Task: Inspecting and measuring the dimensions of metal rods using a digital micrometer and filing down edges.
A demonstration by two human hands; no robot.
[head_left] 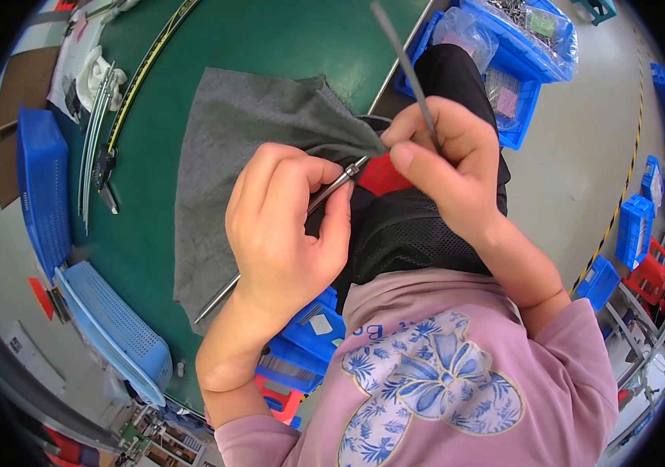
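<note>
My left hand point(282, 218) is closed around a slim, shiny metal rod point(227, 289) between thumb and fingers. The rod lies slantwise, with its stepped, narrower tip pointing up toward my right hand point(449, 159). My right hand is closed, thumb and forefinger pinched just beyond that tip. A long, thin grey strip point(404, 58) sticks up out of its fingers, slightly blurred; I cannot tell its exact kind. Beneath both hands a grey cloth point(227, 148) drapes over the table edge onto my lap. Its gathered corner reaches the right fingertips; whether they grip it is unclear.
The green table point(270, 39) carries several thin metal rods point(93, 148), a caliper point(104, 167) and a curved yellow-black strip point(146, 66) at the left. Light blue baskets point(118, 327) stand along its left edge. Blue bins point(531, 62) with small parts sit at the far right.
</note>
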